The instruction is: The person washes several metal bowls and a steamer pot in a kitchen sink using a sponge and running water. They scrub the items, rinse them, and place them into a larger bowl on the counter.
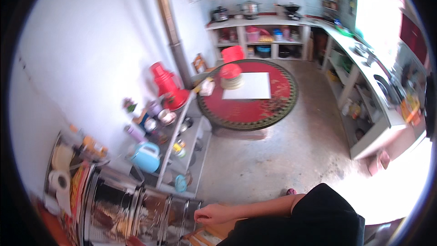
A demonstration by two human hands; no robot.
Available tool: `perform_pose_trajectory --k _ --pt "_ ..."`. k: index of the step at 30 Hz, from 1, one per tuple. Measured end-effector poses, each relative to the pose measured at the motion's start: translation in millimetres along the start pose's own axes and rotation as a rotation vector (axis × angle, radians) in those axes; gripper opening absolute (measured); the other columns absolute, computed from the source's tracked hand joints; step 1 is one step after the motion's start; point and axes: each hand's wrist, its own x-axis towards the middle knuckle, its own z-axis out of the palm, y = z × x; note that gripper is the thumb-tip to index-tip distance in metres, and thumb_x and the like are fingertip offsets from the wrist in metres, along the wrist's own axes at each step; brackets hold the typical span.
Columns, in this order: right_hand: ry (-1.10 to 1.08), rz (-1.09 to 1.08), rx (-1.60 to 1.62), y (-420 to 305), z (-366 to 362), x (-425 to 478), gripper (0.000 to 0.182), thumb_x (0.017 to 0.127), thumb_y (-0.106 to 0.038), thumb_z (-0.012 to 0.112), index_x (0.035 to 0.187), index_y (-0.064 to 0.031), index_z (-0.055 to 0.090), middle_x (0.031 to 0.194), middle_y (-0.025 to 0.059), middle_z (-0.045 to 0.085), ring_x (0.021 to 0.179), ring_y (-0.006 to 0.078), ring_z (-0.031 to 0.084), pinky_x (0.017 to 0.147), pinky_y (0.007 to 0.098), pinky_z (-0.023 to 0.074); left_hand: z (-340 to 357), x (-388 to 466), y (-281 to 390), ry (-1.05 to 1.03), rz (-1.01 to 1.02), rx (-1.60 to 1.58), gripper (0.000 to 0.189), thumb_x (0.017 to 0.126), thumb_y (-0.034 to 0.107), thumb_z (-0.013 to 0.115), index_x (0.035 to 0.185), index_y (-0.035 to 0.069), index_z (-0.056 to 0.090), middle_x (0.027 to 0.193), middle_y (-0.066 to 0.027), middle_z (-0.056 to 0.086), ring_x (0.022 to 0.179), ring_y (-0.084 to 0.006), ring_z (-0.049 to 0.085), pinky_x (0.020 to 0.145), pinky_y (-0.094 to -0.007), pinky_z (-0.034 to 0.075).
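Note:
My right hand (212,214) reaches out from a black sleeve at the bottom of the view. Its fingers are curled, and nothing shows in them. It is at the lower end of a cabinet (136,196) with see-through panels and metal-coloured frames; whether it touches is unclear. Of my left hand (135,241) only a small part shows at the bottom edge, against the cabinet front; its grip is hidden. Blurred items lie behind the panels. A paper roll (60,181) rests on the cabinet top. Beside my right hand is a wooden slatted piece (205,235).
A shelf unit (174,131) carries a light-blue electric kettle (145,157), cups and red vessels. Beyond it stands a round red-topped table (235,116) with a white board (256,87). Counters (355,49) run along the back and right. A pink bin (378,164) stands by the bright doorway.

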Motion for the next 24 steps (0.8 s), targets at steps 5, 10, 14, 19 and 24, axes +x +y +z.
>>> perform_pose_trajectory --k 5,10,14,19,24 --pt "0.208 0.158 0.041 28 -82 -107 0.014 0.084 -0.019 0.048 0.09 -0.0067 0.053 0.075 0.0073 0.059 0.067 0.0194 0.058 0.06 0.032 0.0444 213 -214 78 -0.583 -1.13 -1.06 0.021 0.085 0.017 0.05 0.094 -0.002 0.055 0.085 -0.0116 0.055 0.075 -0.0212 0.052 0.066 -0.0329 0.044" --pt "0.414 0.295 0.082 65 -174 -238 0.018 0.086 -0.022 0.048 0.091 -0.0068 0.055 0.079 0.007 0.062 0.067 0.0157 0.06 0.061 0.0298 0.0469 362 -376 166 -1.031 -1.373 -1.233 0.021 0.086 0.016 0.048 0.098 0.002 0.057 0.098 -0.0098 0.06 0.089 -0.0191 0.058 0.079 -0.031 0.047" --pt "0.762 0.346 0.016 25 -254 -354 0.018 0.088 -0.019 0.048 0.092 -0.0036 0.055 0.079 0.0069 0.063 0.067 0.0145 0.06 0.061 0.0285 0.0482 468 -437 326 -1.054 -1.507 -0.95 0.013 0.083 0.012 0.051 0.09 0.006 0.06 0.084 -0.0075 0.063 0.075 -0.0188 0.06 0.069 -0.031 0.049" --pt "1.253 0.408 0.155 7 -300 -495 0.02 0.089 -0.016 0.047 0.095 0.001 0.056 0.083 0.0075 0.063 0.069 0.013 0.06 0.064 0.0261 0.0487 558 -515 411 -1.396 -1.348 -0.824 0.011 0.081 0.011 0.053 0.089 0.005 0.059 0.078 -0.0061 0.061 0.071 -0.0195 0.059 0.064 -0.0314 0.049" --pt "1.741 0.338 0.384 21 -290 -599 0.021 0.087 -0.016 0.049 0.091 0.0022 0.057 0.082 0.0083 0.064 0.066 0.0124 0.059 0.063 0.0256 0.0495 623 -618 454 -1.721 -1.545 -0.673 0.012 0.081 0.007 0.049 0.088 0.005 0.059 0.079 -0.009 0.062 0.073 -0.0224 0.06 0.064 -0.0339 0.051"
